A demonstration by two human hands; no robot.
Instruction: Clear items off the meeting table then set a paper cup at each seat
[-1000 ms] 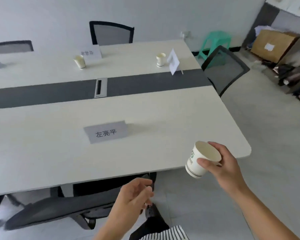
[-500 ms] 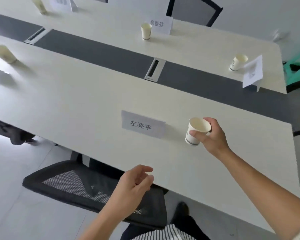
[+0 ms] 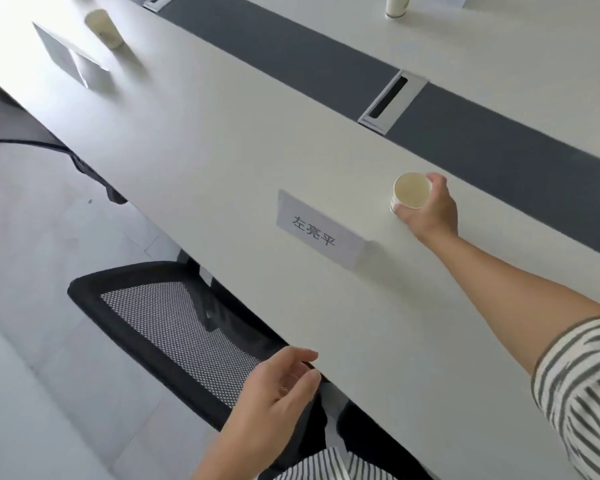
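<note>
Upright sits paper cup (image 3: 411, 192); right grip (image 3: 430, 211) around it

Paper cup (image 3: 410, 190) on meeting table (image 3: 222, 161), right of name card (image 3: 321, 231); mesh chair (image 3: 174, 337) tucked under near table edge.

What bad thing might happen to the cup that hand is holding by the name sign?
1. The paper cup looks empty. If the right hand lets go while it is tilted, it may tip over and roll.
2. The name card stands close beside that hand, so drawing the arm back carelessly might knock it flat.
</note>
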